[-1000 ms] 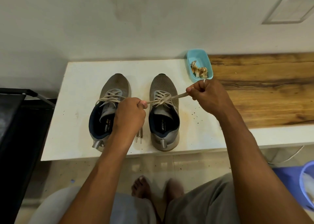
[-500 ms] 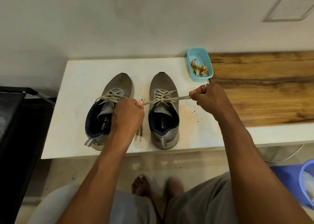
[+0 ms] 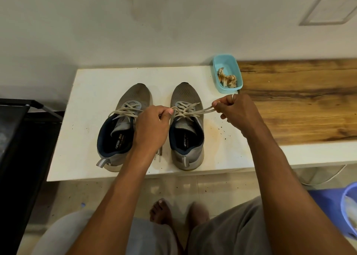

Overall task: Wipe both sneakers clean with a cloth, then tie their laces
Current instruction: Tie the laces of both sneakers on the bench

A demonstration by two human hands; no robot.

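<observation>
The left hand (image 3: pixel 152 127) is curled into a loose fist. Its fingers (image 3: pixel 168 111) pinch one end of a flat, pale woven lace (image 3: pixel 203 111) right at the inner edge of the right sneaker (image 3: pixel 185 94). The right hand (image 3: pixel 237 113) is also curled, and its fingers (image 3: pixel 218 105) pinch the other end just off the shoe's outer side. Between the two sets of fingers the lace runs taut and nearly straight across the criss-crossed eyelets.

The left sneaker (image 3: pixel 137 96) stands just outside the left fingers, with its lace slack and untied. Both shoes are grey mesh with rounded toes, dark navy padded collars and heel tabs. They stand side by side, apart, toes pointing away from the wrists.

Two stiff lace tips (image 3: pixel 160 155) lie under the left wrist, between the heels. The smooth white counter (image 3: pixel 90 100) is stained and dotted with dark specks below the right fingers. Just beyond the right fingers sits a turquoise plastic tub (image 3: pixel 226 61) with rounded corners, holding crumpled tan scraps. Beside it is a wood-grain panel (image 3: pixel 299 104).
</observation>
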